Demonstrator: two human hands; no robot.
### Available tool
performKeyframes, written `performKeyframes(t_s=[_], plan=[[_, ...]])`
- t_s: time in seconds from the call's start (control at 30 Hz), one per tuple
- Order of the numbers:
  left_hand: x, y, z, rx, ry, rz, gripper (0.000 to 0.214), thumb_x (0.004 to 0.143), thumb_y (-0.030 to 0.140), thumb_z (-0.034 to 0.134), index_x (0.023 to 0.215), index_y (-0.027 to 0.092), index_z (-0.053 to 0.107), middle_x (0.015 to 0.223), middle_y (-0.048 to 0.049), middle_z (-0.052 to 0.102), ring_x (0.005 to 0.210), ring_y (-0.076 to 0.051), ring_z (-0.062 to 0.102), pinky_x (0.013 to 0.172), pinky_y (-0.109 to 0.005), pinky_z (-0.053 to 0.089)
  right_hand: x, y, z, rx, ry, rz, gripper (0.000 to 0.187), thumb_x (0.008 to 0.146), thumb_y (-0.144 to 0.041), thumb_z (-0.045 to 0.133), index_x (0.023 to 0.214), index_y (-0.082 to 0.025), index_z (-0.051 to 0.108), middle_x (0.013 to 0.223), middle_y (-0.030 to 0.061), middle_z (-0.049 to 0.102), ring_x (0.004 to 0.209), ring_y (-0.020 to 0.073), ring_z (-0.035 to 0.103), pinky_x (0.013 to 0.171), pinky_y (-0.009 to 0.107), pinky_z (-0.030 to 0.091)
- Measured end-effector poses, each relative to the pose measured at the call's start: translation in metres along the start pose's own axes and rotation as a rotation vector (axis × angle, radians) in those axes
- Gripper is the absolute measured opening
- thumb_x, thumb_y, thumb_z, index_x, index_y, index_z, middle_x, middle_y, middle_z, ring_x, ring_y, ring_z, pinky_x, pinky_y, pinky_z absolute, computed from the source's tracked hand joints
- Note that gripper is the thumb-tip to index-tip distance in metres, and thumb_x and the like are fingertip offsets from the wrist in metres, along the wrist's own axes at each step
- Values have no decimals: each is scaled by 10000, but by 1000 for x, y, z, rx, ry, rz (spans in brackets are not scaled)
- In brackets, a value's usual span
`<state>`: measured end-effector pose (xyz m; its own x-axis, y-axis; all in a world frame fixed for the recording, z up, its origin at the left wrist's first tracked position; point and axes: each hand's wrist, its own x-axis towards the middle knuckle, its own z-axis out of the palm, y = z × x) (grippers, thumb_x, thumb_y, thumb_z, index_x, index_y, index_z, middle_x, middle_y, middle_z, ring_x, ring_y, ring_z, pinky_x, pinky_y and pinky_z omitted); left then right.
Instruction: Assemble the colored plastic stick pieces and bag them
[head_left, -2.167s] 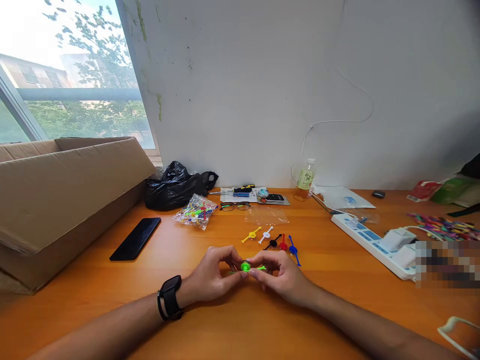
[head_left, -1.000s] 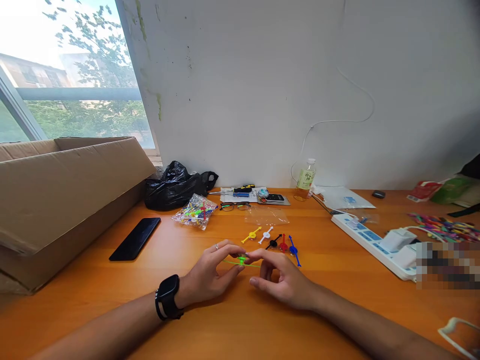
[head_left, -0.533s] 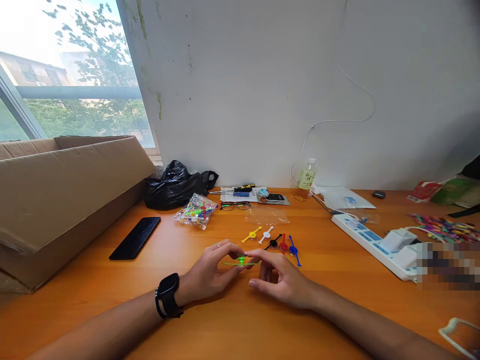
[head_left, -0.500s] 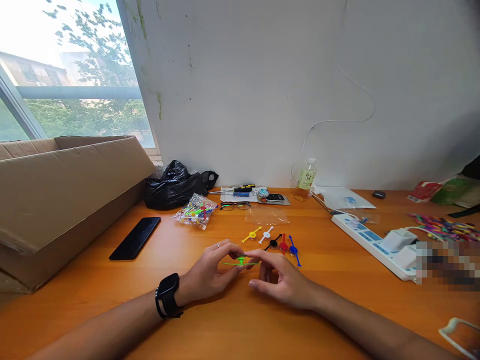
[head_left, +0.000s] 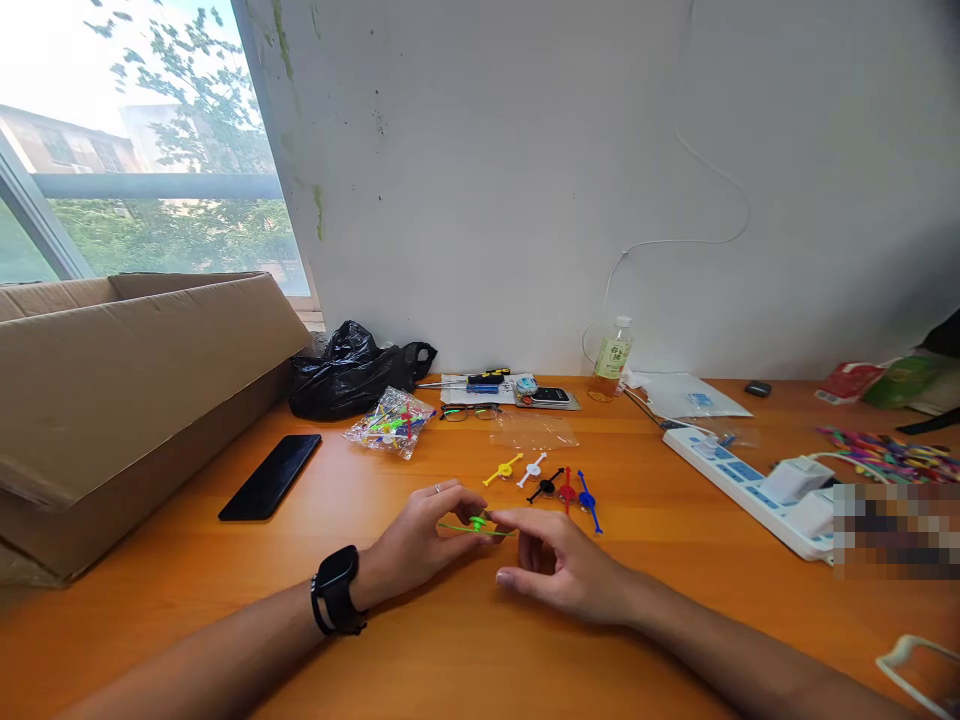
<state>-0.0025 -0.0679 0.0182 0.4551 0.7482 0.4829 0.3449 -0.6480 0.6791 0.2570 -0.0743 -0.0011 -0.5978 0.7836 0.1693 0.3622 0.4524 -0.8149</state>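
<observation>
A small green arrow spinner (head_left: 477, 523) with a round hub and a thin pointer is pinched between the thumb and fingers of my left hand (head_left: 420, 535). My right hand (head_left: 566, 560) is just beside it: the index fingertip is at the spinner's right side, while the thumb stays apart below. Whether that fingertip presses on the spinner I cannot tell. Beyond my hands lie matching spinners: a yellow one (head_left: 503, 469), a white one (head_left: 532, 470), a black one (head_left: 546, 486), a red one (head_left: 568, 490) and a blue one (head_left: 589, 502).
A clear bag of coloured spinners (head_left: 394, 424) lies near a black plastic bag (head_left: 345, 375). At left are a dark phone (head_left: 271, 477) and a cardboard box (head_left: 150, 370). A bottle (head_left: 613, 360) stands by the wall; a white power strip (head_left: 739, 490) lies right.
The green spinner has tilted in my left hand, its right end lower and its hub slightly further left. Both hands have stayed nearly in place.
</observation>
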Motion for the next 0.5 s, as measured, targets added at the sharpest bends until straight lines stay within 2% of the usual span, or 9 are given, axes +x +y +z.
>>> performKeyframes(t_s=[0.2, 0.37, 0.5], plan=[[2, 0, 0, -13, -31, 14, 263, 969, 428, 779, 1090, 194, 770, 1010, -68, 787, 901, -190, 718, 820, -297, 564, 1, -8, -2, -85, 17, -27, 513, 946, -526, 780, 1360, -235, 698, 1013, 60, 738, 738, 177, 612, 625, 273, 483], [3, -2, -1, 1, -25, -15, 202, 968, 387, 769, 1013, 190, 755, 974, -55, 784, 873, -183, 701, 793, -284, 544, 4, -18, -4, -249, 108, -117, 444, 939, -370, 787, 1348, -236, 681, 1070, 68, 749, 858, 221, 645, 803, 346, 511], [4, -6, -4, -2, -43, -63, 215, 934, 380, 793, 1005, 179, 762, 983, -63, 785, 881, -189, 704, 781, -278, 549, 5, -16, -6, -271, 172, -121, 380, 959, -344, 768, 1313, -239, 680, 1089, 63, 754, 830, 213, 650, 852, 374, 511]])
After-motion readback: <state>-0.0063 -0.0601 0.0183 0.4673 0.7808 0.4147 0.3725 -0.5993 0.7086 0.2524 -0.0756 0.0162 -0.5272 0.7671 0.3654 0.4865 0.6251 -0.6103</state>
